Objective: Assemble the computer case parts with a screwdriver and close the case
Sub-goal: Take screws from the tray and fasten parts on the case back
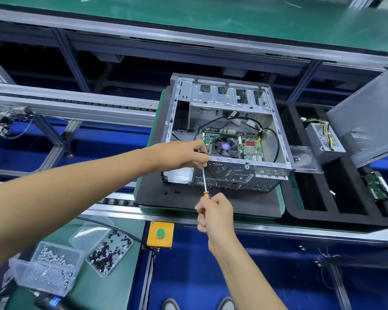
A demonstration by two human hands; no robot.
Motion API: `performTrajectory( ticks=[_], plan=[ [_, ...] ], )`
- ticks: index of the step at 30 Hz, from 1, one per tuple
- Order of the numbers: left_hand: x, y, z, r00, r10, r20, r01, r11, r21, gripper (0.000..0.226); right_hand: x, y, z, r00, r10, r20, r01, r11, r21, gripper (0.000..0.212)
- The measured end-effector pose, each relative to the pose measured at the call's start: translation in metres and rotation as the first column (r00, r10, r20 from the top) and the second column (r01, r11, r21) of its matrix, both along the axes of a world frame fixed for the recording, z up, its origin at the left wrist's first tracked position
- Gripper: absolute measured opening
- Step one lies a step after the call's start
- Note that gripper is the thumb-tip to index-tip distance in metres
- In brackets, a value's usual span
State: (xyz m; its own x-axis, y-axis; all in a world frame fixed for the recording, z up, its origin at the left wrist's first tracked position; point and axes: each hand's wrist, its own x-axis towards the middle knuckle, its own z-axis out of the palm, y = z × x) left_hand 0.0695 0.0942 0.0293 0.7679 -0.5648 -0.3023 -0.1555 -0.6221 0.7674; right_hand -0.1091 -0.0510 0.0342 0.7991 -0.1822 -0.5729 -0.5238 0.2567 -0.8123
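An open grey computer case [276, 130] lies on its side on a black foam pad [211, 204], its motherboard [249, 144] and fan showing inside. My right hand [215, 214] grips the orange handle of a screwdriver [204, 181] whose shaft points up at the case's rear edge. My left hand [184, 155] pinches at the shaft's tip against that rear edge, its fingers curled. A few black screws [173, 192] lie loose on the pad in front of the case.
The grey side panel [367, 117] leans at the right over a black foam tray [318, 198] holding a power supply [325, 137] and a drive [377, 185]. Two clear boxes of screws [108, 249] [49, 265] and a yellow button box [160, 234] sit at the near left.
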Motion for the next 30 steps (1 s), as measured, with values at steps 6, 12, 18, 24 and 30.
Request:
performTrajectory(
  ticks=[6,12,18,24,30],
  plan=[
    [-0.007,0.004,0.008,0.998,-0.058,-0.029,0.055,0.995,-0.080,0.019,-0.002,0.005,0.000,1.000,-0.015,-0.021,0.013,0.994,-0.108,0.008],
    [-0.012,0.005,0.014,0.959,-0.183,0.219,0.184,0.983,0.017,0.016,-0.005,0.008,0.003,0.997,-0.011,-0.083,0.001,0.993,-0.118,0.027],
    [-0.010,0.009,0.012,0.780,-0.357,0.514,0.307,0.934,0.183,0.018,-0.002,0.012,0.003,0.989,-0.128,-0.081,0.122,0.990,-0.077,0.014],
    [-0.011,0.011,0.023,0.757,-0.403,0.514,0.342,0.915,0.213,0.006,-0.001,0.008,0.000,0.990,-0.123,-0.074,0.118,0.991,-0.068,0.009],
    [-0.016,0.009,0.026,0.782,-0.374,0.499,0.315,0.928,0.202,0.009,-0.004,0.013,-0.011,0.987,-0.123,-0.104,0.116,0.990,-0.076,0.019]
  ],
)
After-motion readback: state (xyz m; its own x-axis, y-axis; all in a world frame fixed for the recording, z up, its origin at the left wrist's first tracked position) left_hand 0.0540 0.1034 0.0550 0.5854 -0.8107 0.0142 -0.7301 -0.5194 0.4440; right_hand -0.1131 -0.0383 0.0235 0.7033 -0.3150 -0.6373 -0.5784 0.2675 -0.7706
